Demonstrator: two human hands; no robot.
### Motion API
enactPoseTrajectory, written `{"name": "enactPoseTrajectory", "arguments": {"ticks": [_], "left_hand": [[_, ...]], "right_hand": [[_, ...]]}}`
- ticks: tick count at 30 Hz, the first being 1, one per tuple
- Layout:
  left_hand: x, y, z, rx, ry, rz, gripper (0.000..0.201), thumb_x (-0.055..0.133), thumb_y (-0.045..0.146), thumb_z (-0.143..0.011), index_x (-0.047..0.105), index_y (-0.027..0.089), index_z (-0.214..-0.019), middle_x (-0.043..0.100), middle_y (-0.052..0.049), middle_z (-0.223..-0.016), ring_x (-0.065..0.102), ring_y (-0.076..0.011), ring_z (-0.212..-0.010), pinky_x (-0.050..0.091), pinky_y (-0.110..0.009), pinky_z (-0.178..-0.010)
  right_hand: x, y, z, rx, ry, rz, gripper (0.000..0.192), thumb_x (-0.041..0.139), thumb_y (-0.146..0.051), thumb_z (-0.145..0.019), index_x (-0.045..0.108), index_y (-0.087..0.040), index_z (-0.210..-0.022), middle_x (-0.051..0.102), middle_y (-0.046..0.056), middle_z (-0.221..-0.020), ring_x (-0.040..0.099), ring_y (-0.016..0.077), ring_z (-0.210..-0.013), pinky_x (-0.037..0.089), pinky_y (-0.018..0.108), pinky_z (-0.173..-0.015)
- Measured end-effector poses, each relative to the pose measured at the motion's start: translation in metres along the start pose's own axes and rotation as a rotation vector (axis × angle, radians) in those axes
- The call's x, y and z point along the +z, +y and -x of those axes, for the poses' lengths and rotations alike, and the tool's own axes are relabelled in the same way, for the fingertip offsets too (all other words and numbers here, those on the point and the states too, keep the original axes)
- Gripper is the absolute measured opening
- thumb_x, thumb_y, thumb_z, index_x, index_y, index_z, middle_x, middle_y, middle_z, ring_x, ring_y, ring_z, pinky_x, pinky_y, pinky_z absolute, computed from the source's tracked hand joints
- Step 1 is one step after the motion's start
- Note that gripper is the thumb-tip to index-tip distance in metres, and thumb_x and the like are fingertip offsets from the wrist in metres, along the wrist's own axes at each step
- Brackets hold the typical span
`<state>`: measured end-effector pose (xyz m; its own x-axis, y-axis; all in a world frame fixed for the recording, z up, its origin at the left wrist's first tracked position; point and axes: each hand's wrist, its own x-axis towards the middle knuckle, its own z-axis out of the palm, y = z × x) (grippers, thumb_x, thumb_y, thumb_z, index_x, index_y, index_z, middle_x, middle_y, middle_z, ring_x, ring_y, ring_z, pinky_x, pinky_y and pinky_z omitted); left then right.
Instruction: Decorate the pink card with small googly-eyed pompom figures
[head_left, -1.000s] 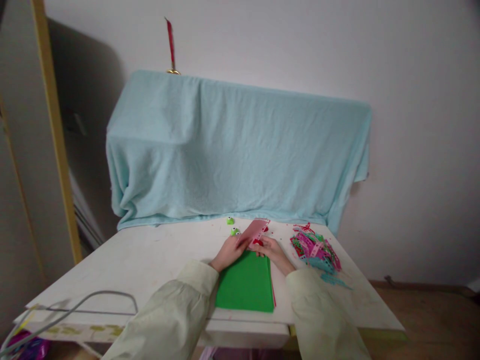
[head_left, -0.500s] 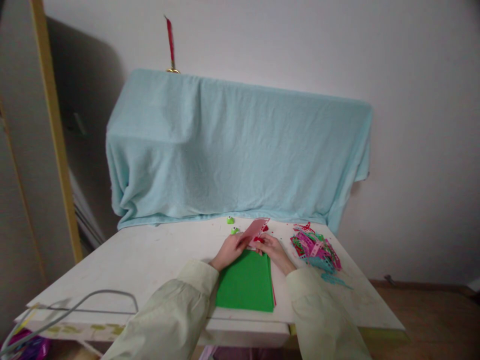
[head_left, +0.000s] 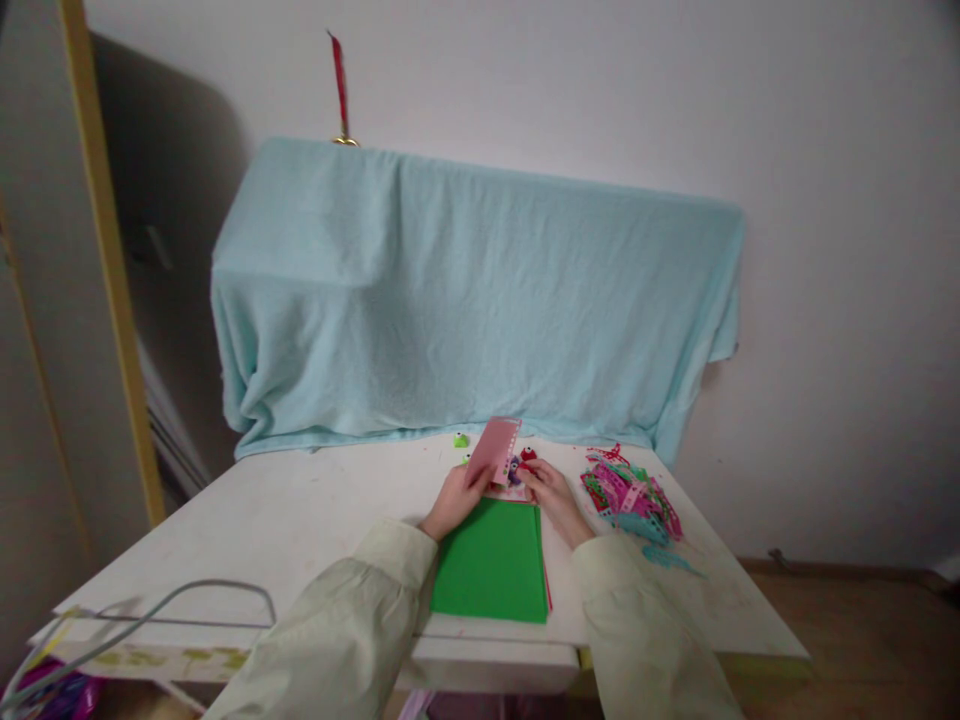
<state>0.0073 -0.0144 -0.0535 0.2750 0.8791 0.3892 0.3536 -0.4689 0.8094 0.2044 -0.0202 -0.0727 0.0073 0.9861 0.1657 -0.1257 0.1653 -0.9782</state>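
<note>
My left hand [head_left: 453,502] is closed on the lower left edge of a pink sheet of paper [head_left: 496,444], which stands tilted up with a row of small holes along its right edge. To the right of the sheet is my right hand [head_left: 553,498], its fingers bent together. A bit of red shows at its fingertips, too small to name. Just beyond the fingers are a small red piece with an eye [head_left: 528,454] and a purple one [head_left: 514,470]. Below both hands lies a stack of green paper [head_left: 491,565], with a red edge showing at its right.
A heap of punched paper strips [head_left: 634,500] in pink, green, red and blue lies at the right. A small green piece with an eye [head_left: 460,440] stands at the back. A light blue cloth [head_left: 480,300] hangs behind the white table [head_left: 322,530]. A grey cable [head_left: 187,590] loops at front left.
The pink sheet has swung more upright and shifted left and up in my left hand. My right hand has come away from the sheet's edge, uncovering the purple piece.
</note>
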Motion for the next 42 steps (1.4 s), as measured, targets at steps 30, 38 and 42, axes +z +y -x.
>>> {"name": "enactPoseTrajectory", "arguments": {"ticks": [30,38,42], "left_hand": [[0.002,0.003,0.002,-0.018,0.036,0.109,0.045,0.041,0.05,-0.088,0.057,0.015,-0.065,0.052,0.001,-0.05,0.049,-0.0119,-0.047,0.038,-0.021,-0.049],[0.0,0.01,0.003,-0.038,0.022,0.119,0.046,0.041,0.051,-0.088,0.058,0.014,-0.066,0.053,0.0,-0.05,0.05,-0.0126,-0.048,0.038,-0.021,-0.049],[0.001,0.008,0.003,-0.019,0.034,0.116,0.046,0.041,0.051,-0.088,0.059,0.015,-0.066,0.053,0.001,-0.051,0.05,-0.012,-0.047,0.038,-0.021,-0.049]], "right_hand": [[0.009,-0.015,0.01,0.047,-0.111,-0.145,0.035,0.076,-0.036,-0.067,0.062,-0.018,-0.094,0.067,0.004,-0.082,0.062,0.0148,-0.063,0.05,0.028,-0.063],[0.011,-0.017,0.011,0.044,-0.129,-0.124,0.032,0.076,-0.034,-0.067,0.062,-0.019,-0.093,0.067,0.003,-0.079,0.061,0.0148,-0.061,0.05,0.029,-0.061],[0.011,-0.017,0.011,0.045,-0.115,-0.112,0.034,0.076,-0.035,-0.067,0.062,-0.019,-0.093,0.067,0.003,-0.081,0.062,0.0151,-0.061,0.05,0.029,-0.061]]}}
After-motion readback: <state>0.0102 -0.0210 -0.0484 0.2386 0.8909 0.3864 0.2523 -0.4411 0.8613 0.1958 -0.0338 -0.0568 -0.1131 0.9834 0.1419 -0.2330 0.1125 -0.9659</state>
